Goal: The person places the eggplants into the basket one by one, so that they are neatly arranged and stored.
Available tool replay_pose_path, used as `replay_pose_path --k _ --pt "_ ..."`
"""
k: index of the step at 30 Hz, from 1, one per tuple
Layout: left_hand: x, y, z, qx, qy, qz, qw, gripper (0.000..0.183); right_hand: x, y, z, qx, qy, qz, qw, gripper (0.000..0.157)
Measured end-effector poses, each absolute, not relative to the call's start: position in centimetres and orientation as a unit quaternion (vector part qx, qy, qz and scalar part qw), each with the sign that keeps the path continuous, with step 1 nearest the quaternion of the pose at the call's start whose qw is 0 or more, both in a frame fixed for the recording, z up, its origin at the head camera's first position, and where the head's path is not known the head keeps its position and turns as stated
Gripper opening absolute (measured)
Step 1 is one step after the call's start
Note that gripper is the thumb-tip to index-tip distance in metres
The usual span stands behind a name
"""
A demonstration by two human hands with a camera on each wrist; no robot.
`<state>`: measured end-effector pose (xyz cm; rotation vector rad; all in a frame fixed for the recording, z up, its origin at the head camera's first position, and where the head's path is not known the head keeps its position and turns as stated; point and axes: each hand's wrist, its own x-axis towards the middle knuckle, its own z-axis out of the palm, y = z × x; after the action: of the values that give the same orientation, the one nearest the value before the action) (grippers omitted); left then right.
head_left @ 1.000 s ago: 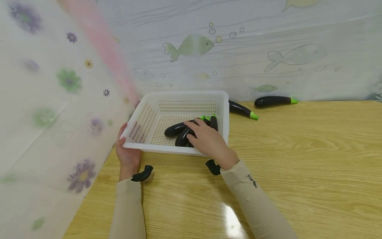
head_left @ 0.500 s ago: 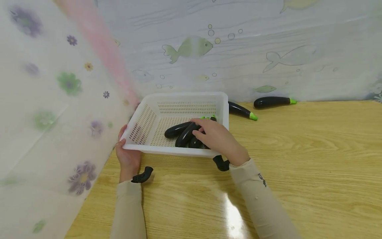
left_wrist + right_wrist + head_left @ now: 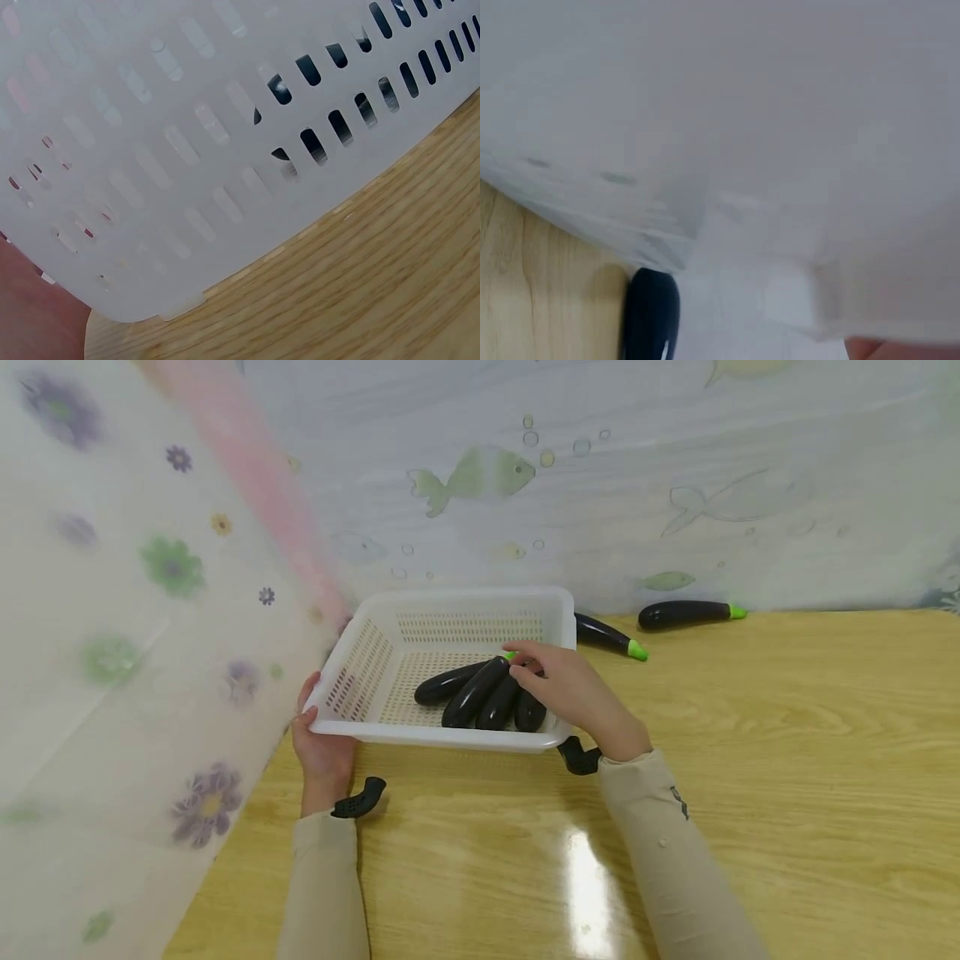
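At the left, the forearm in a beige sleeve [image 3: 324, 885] runs almost straight from the near edge of the bench [image 3: 787, 735] toward its far left corner, and the left hand [image 3: 324, 756] grips the near left corner of a white slotted basket [image 3: 420, 734]. The thumb lies over the rim while the other fingers curl round the outside of the wall. A black curved piece [image 3: 360, 799] juts inward from that wrist. The basket occupies the far left corner of the bench; inside it, four dark eggplants [image 3: 472, 695] lie side by side toward the right, slanting with their rounded ends nearer the person. The right hand [image 3: 570, 685] reaches in over the basket's right side from a forearm angled up and leftward from the near edge. Its wrist is bent, its fingers are gently arched, and the thumb stands apart from them beside a green stem, with nothing seen between; contact with the eggplants beneath is hard to tell. Beyond the basket's right wall, one eggplant [image 3: 606, 636] lies partly hidden, and farther right another eggplant [image 3: 685, 615] lies along the bench's far edge.
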<state>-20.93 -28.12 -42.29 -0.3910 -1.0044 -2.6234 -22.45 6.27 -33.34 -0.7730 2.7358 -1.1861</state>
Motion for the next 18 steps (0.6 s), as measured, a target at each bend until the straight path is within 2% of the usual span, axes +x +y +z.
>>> replay_pose_path --k 18 --pt "-21.1 -28.3 -42.6 -0.14 -0.347 -0.914 0.158 0.071 -23.4 8.7 -33.7 -0.18 0.873 -0.445 -0.082 0.033"
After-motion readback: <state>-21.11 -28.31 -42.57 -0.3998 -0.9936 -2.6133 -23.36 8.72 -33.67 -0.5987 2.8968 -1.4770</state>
